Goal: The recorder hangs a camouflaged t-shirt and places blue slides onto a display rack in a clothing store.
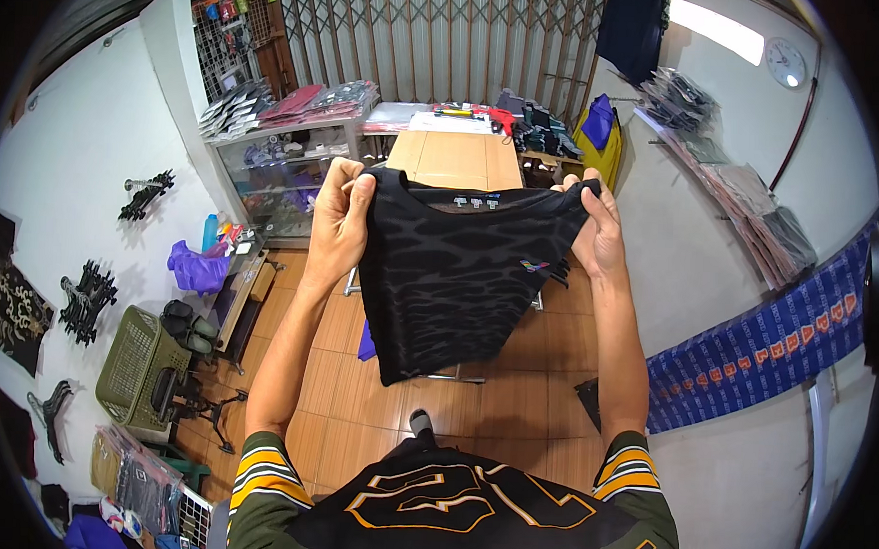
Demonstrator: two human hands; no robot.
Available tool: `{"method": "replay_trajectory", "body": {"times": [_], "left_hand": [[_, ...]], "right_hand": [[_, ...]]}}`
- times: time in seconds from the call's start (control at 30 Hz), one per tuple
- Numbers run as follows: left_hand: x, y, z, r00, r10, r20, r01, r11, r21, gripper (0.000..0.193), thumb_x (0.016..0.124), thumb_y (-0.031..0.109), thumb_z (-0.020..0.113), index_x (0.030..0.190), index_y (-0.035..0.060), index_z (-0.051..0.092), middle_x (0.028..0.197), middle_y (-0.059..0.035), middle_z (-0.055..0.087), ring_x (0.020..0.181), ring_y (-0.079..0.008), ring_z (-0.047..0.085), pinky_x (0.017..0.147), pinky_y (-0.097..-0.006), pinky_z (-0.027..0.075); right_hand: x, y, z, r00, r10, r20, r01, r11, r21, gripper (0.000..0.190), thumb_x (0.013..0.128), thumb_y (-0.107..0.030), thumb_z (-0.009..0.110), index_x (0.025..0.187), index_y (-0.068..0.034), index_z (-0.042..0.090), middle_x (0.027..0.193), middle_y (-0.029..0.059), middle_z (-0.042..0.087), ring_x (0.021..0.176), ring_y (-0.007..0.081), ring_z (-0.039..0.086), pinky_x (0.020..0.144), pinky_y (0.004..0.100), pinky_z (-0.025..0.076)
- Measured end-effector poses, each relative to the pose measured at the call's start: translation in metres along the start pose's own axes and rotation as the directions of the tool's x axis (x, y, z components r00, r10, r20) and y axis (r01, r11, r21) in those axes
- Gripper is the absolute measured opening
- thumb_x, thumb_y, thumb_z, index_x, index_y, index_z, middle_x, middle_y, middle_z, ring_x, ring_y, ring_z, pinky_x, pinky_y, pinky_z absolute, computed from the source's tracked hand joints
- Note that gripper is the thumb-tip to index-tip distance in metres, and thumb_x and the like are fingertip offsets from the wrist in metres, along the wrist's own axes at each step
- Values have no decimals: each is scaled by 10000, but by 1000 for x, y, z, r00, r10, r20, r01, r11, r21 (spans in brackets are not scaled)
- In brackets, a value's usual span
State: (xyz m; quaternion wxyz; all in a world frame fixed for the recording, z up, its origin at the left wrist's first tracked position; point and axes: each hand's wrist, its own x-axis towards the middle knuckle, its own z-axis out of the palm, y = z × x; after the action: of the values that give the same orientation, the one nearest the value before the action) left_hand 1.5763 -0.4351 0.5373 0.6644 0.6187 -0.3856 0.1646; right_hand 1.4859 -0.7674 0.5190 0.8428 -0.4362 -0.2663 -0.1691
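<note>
A black shirt (pixel 461 275) with a dark grey wavy pattern and a small coloured emblem hangs stretched between my two hands. My left hand (pixel 346 217) pinches one shoulder near the collar, thumb on the front. The other shoulder is gripped in my right hand (pixel 597 222), whose fingers are partly hidden behind the cloth. Small printed marks show inside the neckline. Beyond the shirt stands a light wooden table (pixel 454 159), its near part hidden by the garment.
A glass display case (pixel 283 175) with packed clothes stands at the back left. A green plastic basket (pixel 135 365) and hangers (pixel 88 302) are on the left. Packed garments lie on a wall shelf (pixel 739 205) at right, above a blue banner (pixel 764 344). A folding metal gate (pixel 440 42) spans the back.
</note>
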Motion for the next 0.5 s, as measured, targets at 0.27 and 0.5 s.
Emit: {"method": "replay_trajectory", "body": {"times": [0.27,0.5], "left_hand": [[-5,-10,-3,991,-20,132,38,990,-135,213,1072,229,526,920,93,462,822,87,387,769,-13,333,691,-184,305],[-10,-4,2,951,-105,291,203,923,-328,222,1071,248,528,908,118,451,813,100,383,751,-7,331,699,-181,304]], "right_hand": [[1,-15,12,996,-87,7,87,979,-183,240,974,-122,659,917,-163,429,856,-18,404,828,120,446,809,288,415],[0,-35,16,990,-127,58,139,936,-325,306,968,-92,672,849,-171,402,797,-40,364,764,94,397,721,251,372]]}}
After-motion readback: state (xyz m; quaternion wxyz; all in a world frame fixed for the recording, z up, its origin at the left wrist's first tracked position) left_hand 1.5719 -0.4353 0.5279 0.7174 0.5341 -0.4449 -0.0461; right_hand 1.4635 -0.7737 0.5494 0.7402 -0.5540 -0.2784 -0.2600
